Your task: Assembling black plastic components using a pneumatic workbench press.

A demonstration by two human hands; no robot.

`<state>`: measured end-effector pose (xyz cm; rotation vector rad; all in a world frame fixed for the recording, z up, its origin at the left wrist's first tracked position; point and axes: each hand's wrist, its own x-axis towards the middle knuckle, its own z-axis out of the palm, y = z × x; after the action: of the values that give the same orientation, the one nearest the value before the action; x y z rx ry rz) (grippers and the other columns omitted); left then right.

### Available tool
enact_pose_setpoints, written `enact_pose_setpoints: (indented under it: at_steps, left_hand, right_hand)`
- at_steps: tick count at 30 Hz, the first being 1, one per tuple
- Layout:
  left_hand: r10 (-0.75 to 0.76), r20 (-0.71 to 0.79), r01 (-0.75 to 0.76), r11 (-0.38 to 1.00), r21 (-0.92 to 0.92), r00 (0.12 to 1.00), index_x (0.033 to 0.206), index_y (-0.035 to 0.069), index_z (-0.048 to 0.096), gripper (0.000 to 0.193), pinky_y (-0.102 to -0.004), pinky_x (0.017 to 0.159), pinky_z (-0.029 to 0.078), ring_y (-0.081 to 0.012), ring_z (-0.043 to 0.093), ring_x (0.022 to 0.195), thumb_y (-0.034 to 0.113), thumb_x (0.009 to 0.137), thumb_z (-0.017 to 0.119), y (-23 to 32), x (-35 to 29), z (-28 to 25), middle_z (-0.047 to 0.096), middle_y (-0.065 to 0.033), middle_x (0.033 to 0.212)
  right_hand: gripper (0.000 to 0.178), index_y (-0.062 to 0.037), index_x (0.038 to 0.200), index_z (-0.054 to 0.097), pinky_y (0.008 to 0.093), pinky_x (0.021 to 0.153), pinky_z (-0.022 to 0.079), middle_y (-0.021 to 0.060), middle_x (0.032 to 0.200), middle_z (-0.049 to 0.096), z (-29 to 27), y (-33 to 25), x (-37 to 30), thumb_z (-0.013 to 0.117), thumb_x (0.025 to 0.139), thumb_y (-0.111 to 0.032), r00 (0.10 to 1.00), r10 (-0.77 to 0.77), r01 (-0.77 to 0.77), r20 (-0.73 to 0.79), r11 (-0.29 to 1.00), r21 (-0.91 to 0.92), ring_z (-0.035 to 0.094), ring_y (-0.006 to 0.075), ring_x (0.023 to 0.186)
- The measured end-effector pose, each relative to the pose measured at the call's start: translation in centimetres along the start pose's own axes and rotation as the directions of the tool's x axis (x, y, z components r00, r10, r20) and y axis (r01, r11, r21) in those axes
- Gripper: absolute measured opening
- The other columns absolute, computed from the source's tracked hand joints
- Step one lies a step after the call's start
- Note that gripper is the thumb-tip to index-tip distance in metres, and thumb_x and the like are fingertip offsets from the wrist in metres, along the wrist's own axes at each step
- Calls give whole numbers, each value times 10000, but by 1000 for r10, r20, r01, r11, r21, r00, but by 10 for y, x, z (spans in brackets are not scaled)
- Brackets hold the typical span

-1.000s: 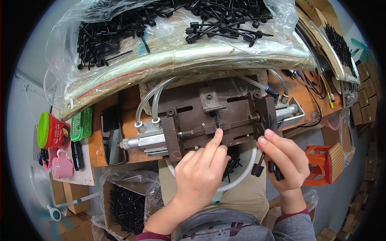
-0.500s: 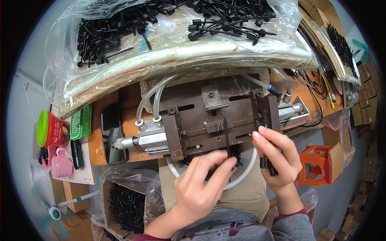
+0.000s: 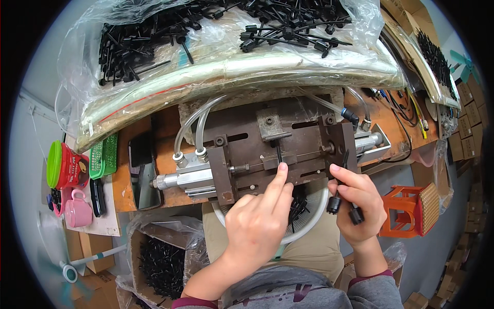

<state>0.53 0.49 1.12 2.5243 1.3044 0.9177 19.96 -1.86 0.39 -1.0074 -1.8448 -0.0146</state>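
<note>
A brown metal clamping fixture with a cylinder on each side stands in front of me. In its middle, a thin black plastic stem lies across the small centre block. The stretched-out index fingertip of my left hand rests on this stem, with the other fingers partly bent and the thumb hidden. Right of it, my right hand is closed round black plastic stemmed parts. At least two of their ribbed heads point down out of the fingers, and one stem sticks up by the fixture's right block.
On my lap, under the fixture, a round white basket holds more black parts. A plastic-lined tray heaped with them spans the far side. Clear air hoses arch over the bench. A lined carton sits lower left, an orange stool right.
My left hand has moved forward from above the basket, laying the stem on the fixture's centre. My right hand has tilted its parts, so two heads now show apart.
</note>
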Motion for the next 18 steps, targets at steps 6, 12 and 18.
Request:
enact_pose_setpoints:
  at_steps: [6, 12, 18]
  left_hand:
    - [-94, -76, 29, 793, -609, 993, 1053, 13, 738, 380, -283, 731, 588, -186, 711, 818, -20, 693, 857, 7, -7, -17, 729, -137, 1019]
    - [-111, -121, 49, 903, -428, 986, 1087, -4, 726, 381, -292, 668, 582, -155, 665, 803, -44, 722, 829, 7, -17, -8, 673, -91, 1032]
    - [22, 38, -22, 1000, -11, 999, 992, 7, 713, 266, -278, 630, 560, -214, 712, 743, 96, 755, 795, -3, -15, 5, 651, -180, 1277]
  right_hand:
    - [222, 94, 942, 689, 357, 687, 602, 285, 1074, 690, 7, -14, 4, 696, 741, 0, 980, -109, 122, 169, 991, -63, 727, 311, 823]
    - [327, 77, 1039, 708, 339, 717, 608, 227, 1069, 705, 1, -14, 13, 696, 717, 26, 991, -6, 21, 134, 994, -111, 725, 296, 862]
    - [563, 115, 1243, 607, 408, 947, 557, 259, 1237, 616, -2, -14, 13, 795, 808, -189, 993, 100, -104, 65, 993, 50, 643, 360, 1135]
